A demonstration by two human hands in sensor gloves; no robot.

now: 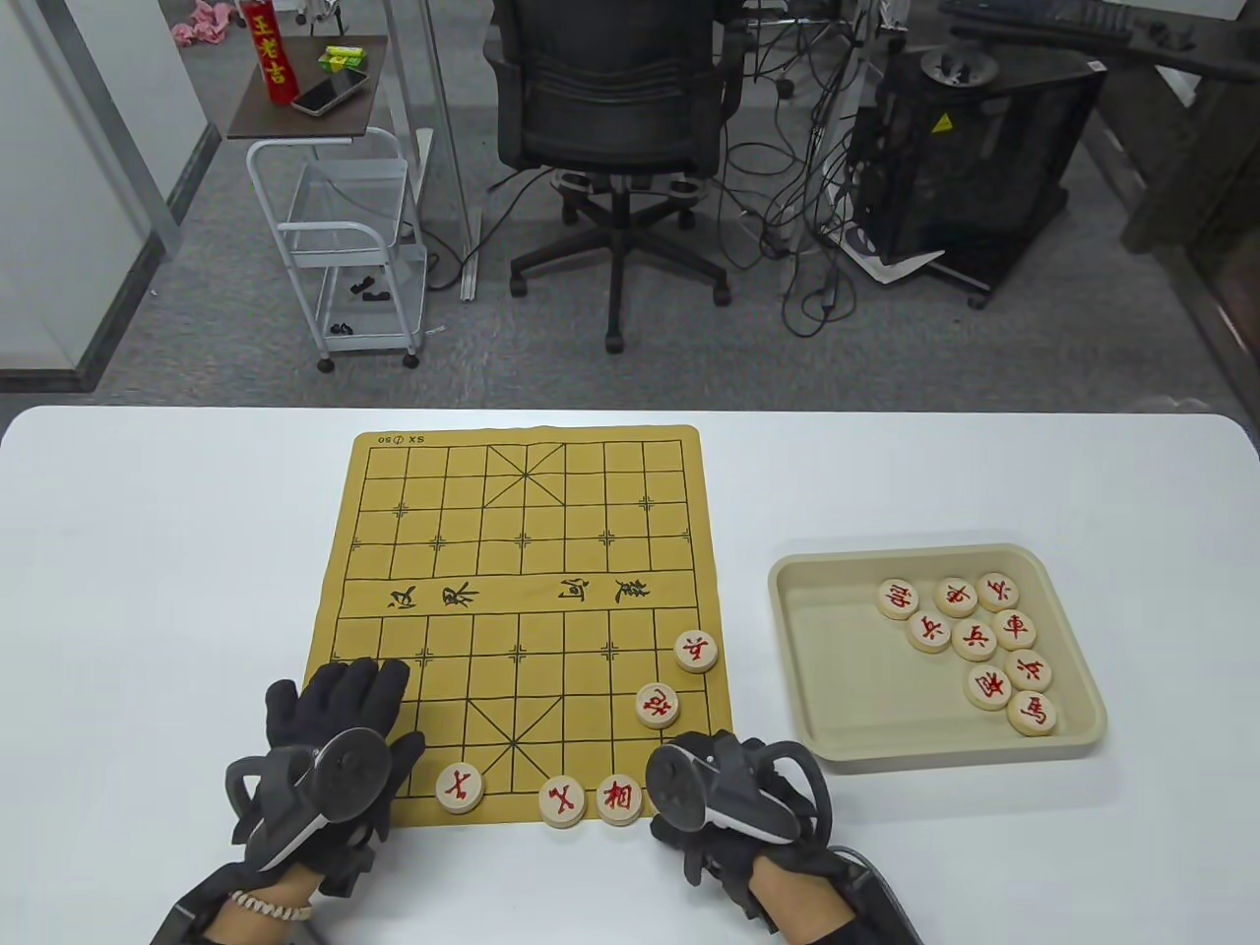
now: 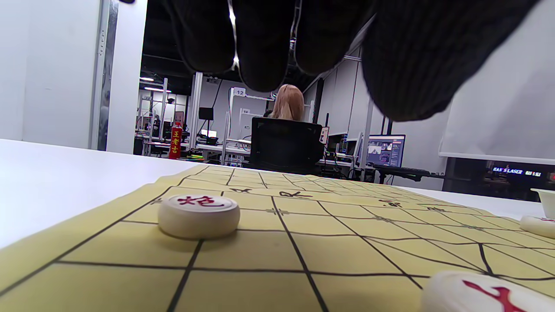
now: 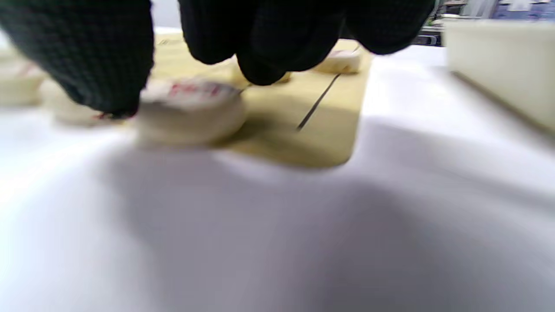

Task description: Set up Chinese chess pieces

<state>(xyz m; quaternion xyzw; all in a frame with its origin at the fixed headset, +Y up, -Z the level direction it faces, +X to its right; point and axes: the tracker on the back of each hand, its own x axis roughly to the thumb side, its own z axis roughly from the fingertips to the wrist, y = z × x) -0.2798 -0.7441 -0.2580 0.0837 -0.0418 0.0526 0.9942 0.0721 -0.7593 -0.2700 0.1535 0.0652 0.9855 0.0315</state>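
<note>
The yellow board mat (image 1: 522, 551) lies on the white table. Red-lettered wooden pieces stand on its near half: one (image 1: 460, 787), two side by side (image 1: 562, 800) (image 1: 620, 797), and two by the right edge (image 1: 657, 705) (image 1: 696, 651). My left hand (image 1: 345, 704) rests flat on the mat's near-left corner and holds nothing. In the left wrist view its fingers (image 2: 260, 47) hang above a piece (image 2: 198, 214). My right hand (image 1: 724, 787) is at the mat's near-right corner. In the blurred right wrist view its thumb (image 3: 86, 56) and fingers (image 3: 260, 52) pinch a piece (image 3: 190, 110) resting on the mat.
A beige tray (image 1: 817, 689) with several more red pieces (image 1: 975, 638) stands right of the mat. It shows as a pale wall in the right wrist view (image 3: 498, 65). An office chair (image 1: 615, 108) and a cart (image 1: 345, 226) stand beyond the table's far edge.
</note>
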